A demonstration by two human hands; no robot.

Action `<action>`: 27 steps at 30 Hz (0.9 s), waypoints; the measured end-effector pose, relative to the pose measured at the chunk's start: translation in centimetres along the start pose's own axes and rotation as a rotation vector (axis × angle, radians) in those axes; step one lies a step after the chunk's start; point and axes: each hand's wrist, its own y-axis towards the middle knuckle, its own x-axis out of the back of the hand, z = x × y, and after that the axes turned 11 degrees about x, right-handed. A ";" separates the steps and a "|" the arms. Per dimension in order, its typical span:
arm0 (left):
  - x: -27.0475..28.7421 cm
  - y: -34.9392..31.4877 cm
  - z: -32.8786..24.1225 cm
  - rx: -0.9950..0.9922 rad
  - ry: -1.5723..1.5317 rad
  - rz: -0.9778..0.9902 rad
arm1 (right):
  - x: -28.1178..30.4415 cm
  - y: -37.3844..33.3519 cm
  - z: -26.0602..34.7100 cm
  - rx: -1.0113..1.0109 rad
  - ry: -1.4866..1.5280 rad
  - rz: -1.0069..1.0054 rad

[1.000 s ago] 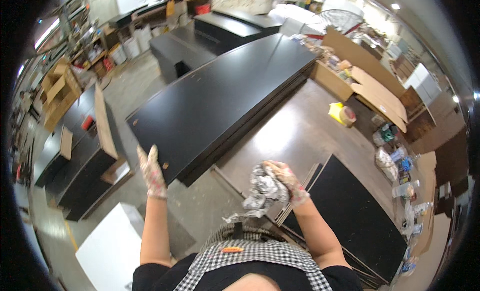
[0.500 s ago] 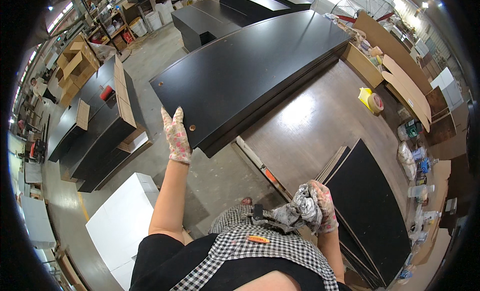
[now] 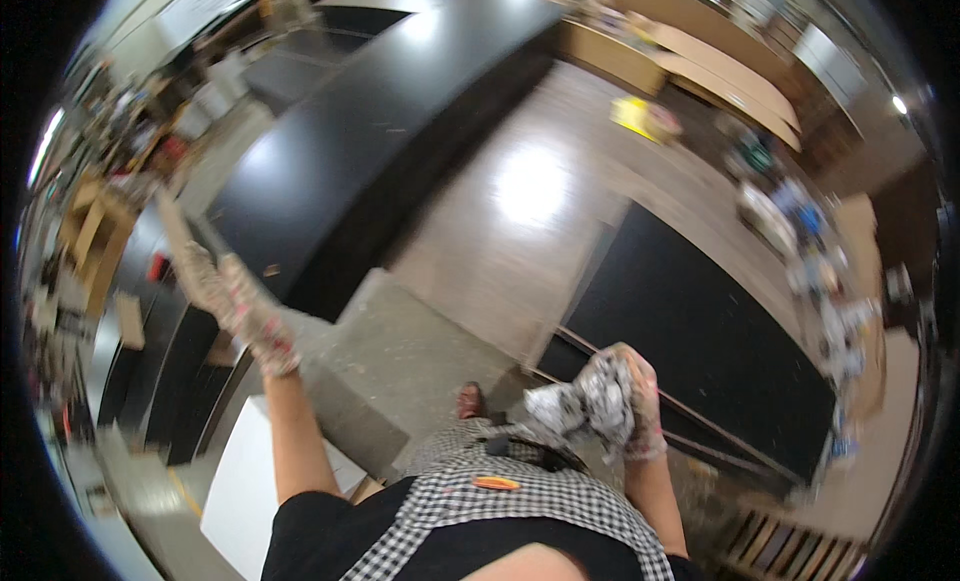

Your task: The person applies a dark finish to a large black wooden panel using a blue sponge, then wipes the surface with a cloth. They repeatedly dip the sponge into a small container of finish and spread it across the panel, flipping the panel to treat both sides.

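Note:
My left hand (image 3: 240, 311), in a pale patterned glove, reaches out beside the near-left end of a long black curved-edge panel (image 3: 380, 111). Its fingers are stretched out and hold nothing that I can see; blur hides whether they touch the panel's end. In front of my apron, my gloved right hand (image 3: 645, 406) is closed around a crumpled grey-and-white rag (image 3: 590, 401). Just beyond that hand lies a stack of black curved boards (image 3: 700, 331) on the brown worktable (image 3: 470, 251).
A yellow packet (image 3: 635, 116) and a tape roll (image 3: 664, 123) lie on the table's far side. Plastic bags and bottles (image 3: 800, 231) line the right edge. Black pieces (image 3: 185, 371), a cardboard box (image 3: 95, 231) and a white box (image 3: 250, 481) stand at left.
The view has swung, so the table and panels sit further left and turned. My left hand has shifted left and down from the panel's end corner. My right hand keeps the rag.

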 end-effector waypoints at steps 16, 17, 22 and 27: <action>-33.0 -38.4 -14.8 0.739 -0.368 1.683 | 34.3 -13.3 17.9 0.718 -1.024 -0.557; -32.8 -37.6 -14.0 0.584 -0.199 1.529 | 39.1 -15.1 19.1 0.693 -0.975 -0.761; -32.9 -31.4 -6.1 0.303 0.207 0.888 | 54.7 -16.3 21.7 -0.320 -2.315 -1.187; -33.4 -27.2 0.5 0.184 0.634 0.598 | 34.6 4.4 12.3 0.591 -2.301 -0.405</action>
